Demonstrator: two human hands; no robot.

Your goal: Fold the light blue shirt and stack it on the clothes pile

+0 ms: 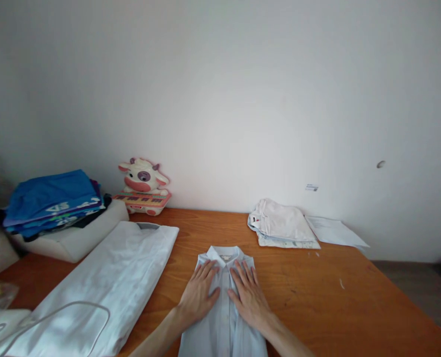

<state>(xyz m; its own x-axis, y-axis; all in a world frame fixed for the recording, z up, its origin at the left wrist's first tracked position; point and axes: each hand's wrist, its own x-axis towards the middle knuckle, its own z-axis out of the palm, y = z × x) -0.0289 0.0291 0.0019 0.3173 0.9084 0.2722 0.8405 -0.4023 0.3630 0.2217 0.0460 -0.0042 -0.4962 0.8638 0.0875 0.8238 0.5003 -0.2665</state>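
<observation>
A pale blue collared shirt (pixel 225 317) lies face up on the wooden table, its sides turned under or hidden and its collar pointing toward the wall. My left hand (pixel 199 292) rests flat on the left half of the chest, just below the collar, with fingers spread. On the other side of the button strip, my right hand (pixel 250 296) lies flat too, its fingers apart. Both hands press on the fabric without gripping it. The shirt's lower part runs out of view at the bottom edge.
White folded cloth (pixel 105 277) covers the table's left, a cable (pixel 103 307) crossing it. Behind are a stack of blue clothes (pixel 57 201) on a white box (pixel 72 243) and a cow toy keyboard (pixel 143 191). Folded light clothes (pixel 282 225) and paper (pixel 334 231) lie back right.
</observation>
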